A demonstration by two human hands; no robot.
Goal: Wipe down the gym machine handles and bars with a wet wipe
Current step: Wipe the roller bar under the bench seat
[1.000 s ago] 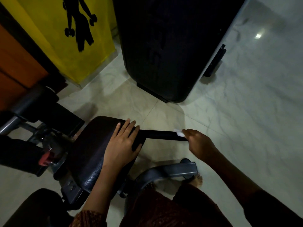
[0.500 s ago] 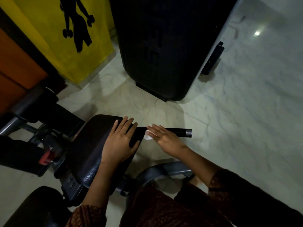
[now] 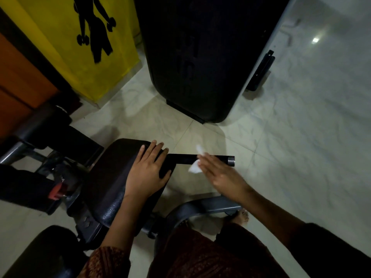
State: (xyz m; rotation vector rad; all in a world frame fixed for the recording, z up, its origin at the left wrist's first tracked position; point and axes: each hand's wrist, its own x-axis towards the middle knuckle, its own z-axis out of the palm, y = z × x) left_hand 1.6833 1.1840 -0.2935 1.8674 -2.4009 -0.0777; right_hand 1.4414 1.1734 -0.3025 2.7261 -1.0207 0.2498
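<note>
The yellow panel (image 3: pixel 84 57), far beyond the fingertips, carries a black silhouette of a figure with dumbbells. The wet wipe (image 3: pixel 195 168) is a small crumpled white piece draped over the black bar (image 3: pixel 182 159). One corner pokes up past the fingertips and the rest hangs on the near side. The right hand (image 3: pixel 222 176), blurred, lies across the bar, its fingers straight and close together, pressing the wipe against it. The bar's metal end cap (image 3: pixel 231 160) shows just right of those fingers. The left hand (image 3: pixel 147 173) rests flat on the black seat pad (image 3: pixel 112 167), fingers slightly spread, fingertips at the pad's far edge where the bar begins.
</note>
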